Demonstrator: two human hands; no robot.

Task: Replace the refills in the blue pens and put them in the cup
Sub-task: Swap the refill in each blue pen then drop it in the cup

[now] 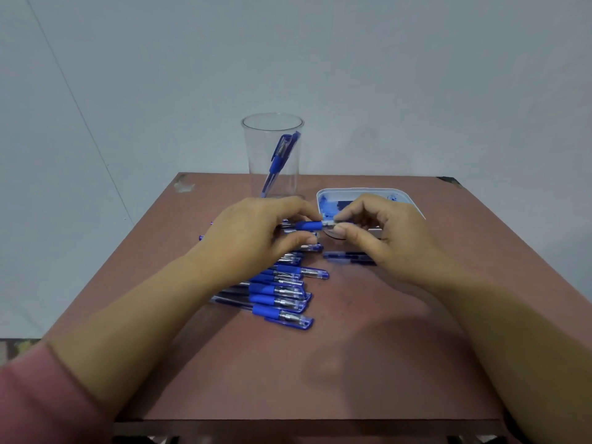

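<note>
One: Closest to us is a pink sleeve [38, 398] on the left forearm. What do the hands hold?

Two: One blue pen [308, 225], held between them over the tabletop [352, 363]. The left hand [256, 232] grips the barrel with curled fingers. The right hand [384, 232] pinches the metal tip [328, 223] between thumb and forefinger.

One: How does the pen lie?

Two: Its long axis runs left to right, with the tip toward the right hand. I think the tip is being twisted, but whether off or on I cannot tell.

One: And the cup?

Two: The clear cup [256, 149] stands beyond the left hand, near the far edge, with a second pen [278, 161] leaning inside. So the left hand is the nearer one to it. A heap of blue pens [282, 293] lies by the left wrist — a white tray [352, 196] sits behind the right hand.
</note>
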